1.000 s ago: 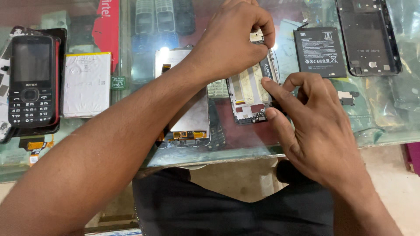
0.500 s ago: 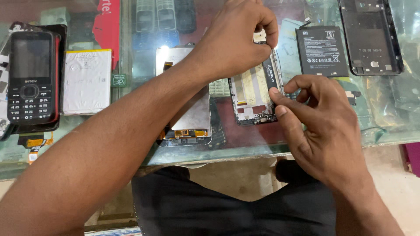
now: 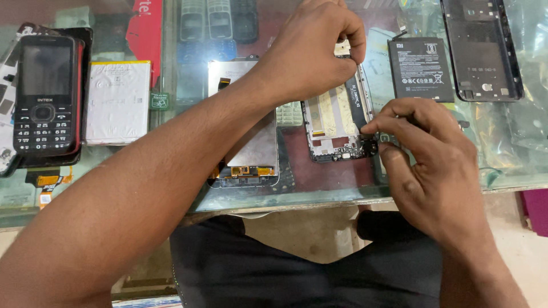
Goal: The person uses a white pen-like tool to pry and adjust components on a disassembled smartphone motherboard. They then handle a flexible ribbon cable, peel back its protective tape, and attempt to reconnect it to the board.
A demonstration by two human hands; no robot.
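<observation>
On the glass desk (image 3: 342,197) lies an opened phone frame (image 3: 337,128), between a loose screen panel (image 3: 245,137) to its left and a black battery (image 3: 420,68) to its far right. The left hand (image 3: 308,51) is closed, pinching the far end of the frame with thumb and finger. The right hand (image 3: 428,159) is curled and pinches at the near right corner; whether it holds a small part, I cannot tell. I think it is best to keep the frame flat, press gently, and pull small parts straight.
</observation>
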